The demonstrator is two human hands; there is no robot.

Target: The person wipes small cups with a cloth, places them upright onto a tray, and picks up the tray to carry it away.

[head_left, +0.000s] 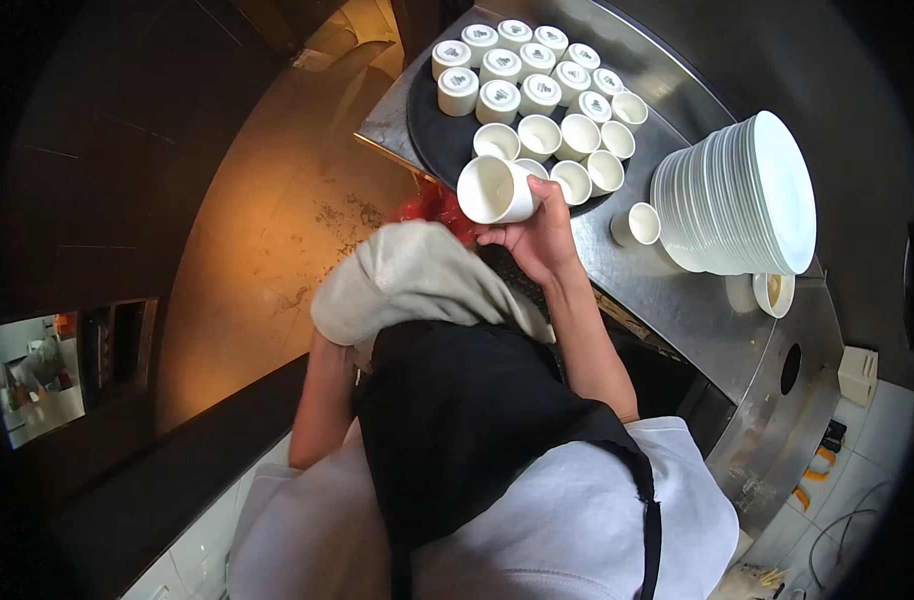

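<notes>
A white cup (494,190) is held by my right hand (540,232), its mouth turned toward me and to the left. A light grey cloth (407,275) covers my left hand, hiding its fingers; only the forearm shows below it. Beyond the held cup, a round black tray (432,125) carries several white cups, the far ones upside down with dark marks on their bases, the near ones upright. On the metal counter (667,310), to the right of my right hand, another upright white cup (637,225) stands beside a tall stack of white plates (737,200).
A small white cup (774,293) sits beside the near end of the plate stack. The counter has a round dark hole (791,368) toward the lower right. Something red (439,208) shows below the counter edge, behind the cloth. Brown floor (267,250) lies to the left.
</notes>
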